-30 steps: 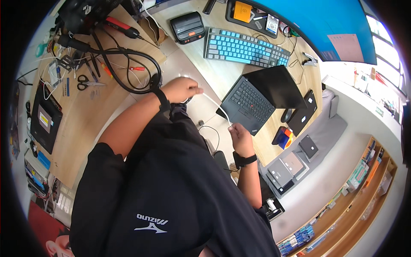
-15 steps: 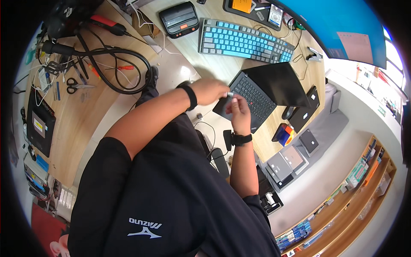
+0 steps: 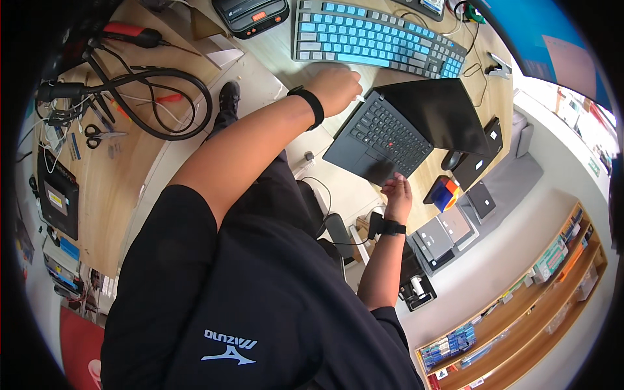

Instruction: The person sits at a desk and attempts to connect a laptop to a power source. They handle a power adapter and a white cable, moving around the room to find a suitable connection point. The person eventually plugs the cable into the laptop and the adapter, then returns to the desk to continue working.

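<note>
- The fingers of my left hand (image 3: 335, 91) are bunched closed around a small white plug (image 3: 359, 99), right by the laptop's left edge.
- My right hand (image 3: 398, 195) has its fingers curled at the laptop's front edge, touching; I can't tell if they grip.
- The laptop (image 3: 383, 140) lies open on the worktop (image 3: 497, 94), near the keyboard (image 3: 370, 38).

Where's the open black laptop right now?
Right of centre in the head view, just below the blue-grey keyboard: the laptop has the left hand beside its left edge and the right hand at its near corner.
</note>
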{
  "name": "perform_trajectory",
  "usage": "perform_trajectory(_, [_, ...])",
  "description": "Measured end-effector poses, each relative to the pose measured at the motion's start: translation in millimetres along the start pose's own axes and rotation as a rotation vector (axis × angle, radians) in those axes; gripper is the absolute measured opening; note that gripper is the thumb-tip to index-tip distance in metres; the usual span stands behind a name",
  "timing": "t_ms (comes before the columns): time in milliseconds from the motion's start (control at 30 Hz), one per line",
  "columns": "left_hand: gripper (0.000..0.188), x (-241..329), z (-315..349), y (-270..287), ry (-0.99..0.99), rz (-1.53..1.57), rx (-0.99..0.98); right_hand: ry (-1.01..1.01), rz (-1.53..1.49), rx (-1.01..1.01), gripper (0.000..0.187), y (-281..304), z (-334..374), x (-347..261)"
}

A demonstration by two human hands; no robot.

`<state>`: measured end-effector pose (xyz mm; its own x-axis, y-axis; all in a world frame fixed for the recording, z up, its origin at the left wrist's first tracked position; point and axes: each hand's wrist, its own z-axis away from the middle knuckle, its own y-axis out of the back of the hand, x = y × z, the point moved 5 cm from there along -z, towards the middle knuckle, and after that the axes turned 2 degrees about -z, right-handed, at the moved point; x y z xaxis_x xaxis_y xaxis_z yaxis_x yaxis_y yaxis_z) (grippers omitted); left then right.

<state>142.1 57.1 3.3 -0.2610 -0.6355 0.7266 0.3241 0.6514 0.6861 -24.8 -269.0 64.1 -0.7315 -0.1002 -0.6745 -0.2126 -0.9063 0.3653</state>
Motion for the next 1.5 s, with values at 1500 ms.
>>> perform_trajectory(1500, [0.006, 2, -25, -11, -0.024, 0.007, -0.005, 0.125, -0.066, 0.272, 0.028, 51, -88, 24])
